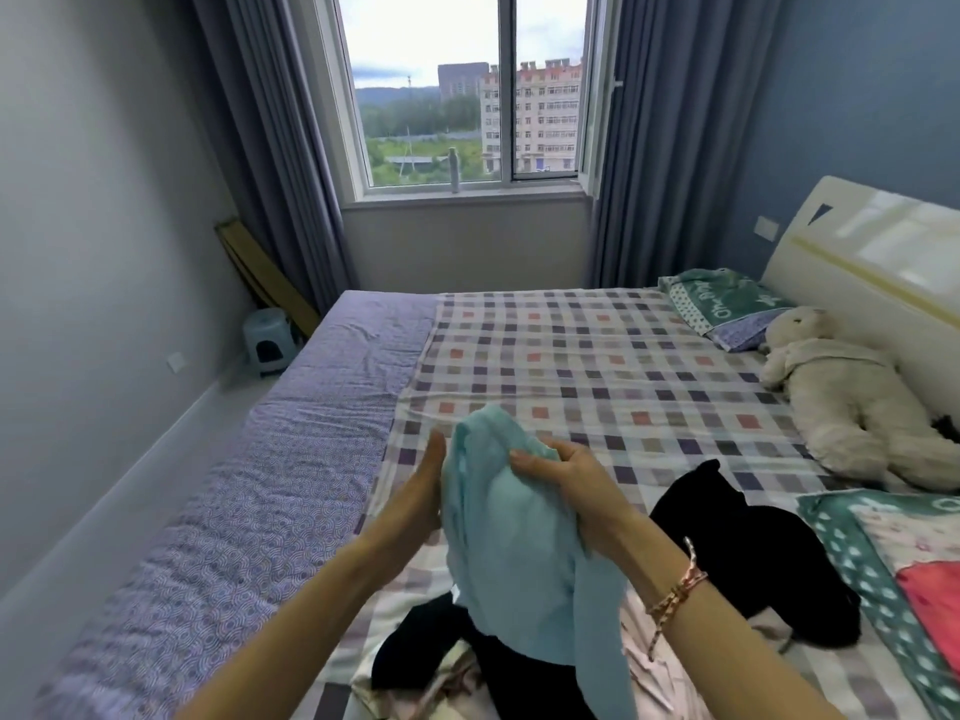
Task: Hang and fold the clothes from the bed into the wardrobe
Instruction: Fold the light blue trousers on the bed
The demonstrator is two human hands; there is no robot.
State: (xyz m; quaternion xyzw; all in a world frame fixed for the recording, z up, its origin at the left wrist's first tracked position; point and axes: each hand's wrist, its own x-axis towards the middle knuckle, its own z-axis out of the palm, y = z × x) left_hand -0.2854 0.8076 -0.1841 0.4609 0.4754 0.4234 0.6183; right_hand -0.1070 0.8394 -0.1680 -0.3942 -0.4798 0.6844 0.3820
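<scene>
1. Grey-blue bedroom walls frame a window (pixel 470 90) at the far end, with long grey curtains (pixel 670 137) on both sides and apartment blocks outside.
2. A bed (pixel 587 356) fills most of the floor, covered by a checked sheet, with a purple patterned strip (pixel 291 433) running along its left edge.
3. At the headboard (pixel 878 257) on the right, a green-and-purple pillow (pixel 727 304) lies in the far right corner of the bed, and a cream plush bear (pixel 852 402) lies just nearer than it along the right edge.
4. A light teal garment (pixel 519 532) is lifted above the near edge of the bed, hanging down in folds between the two arms.
5. The right hand (pixel 566 485) has its fingers and thumb clamped on the upper part of the teal garment; a braided bracelet (pixel 675 595) circles that wrist.
6. The left hand (pixel 415 491) is pressed flat against the garment's left side, fingers straight and together; whether it grips the cloth I cannot tell.
7. Below the teal garment, at the near edge of the bed, a heap of dark clothes (pixel 441 646) lies over pale pink fabric (pixel 649 662).
8. A black garment (pixel 727 543) lies just right of the right forearm, beside a green dotted quilt (pixel 883 563) at the near right corner.
9. A small plastic stool (pixel 267 340) stands on the floor beyond the bed's left edge, near the curtain.
</scene>
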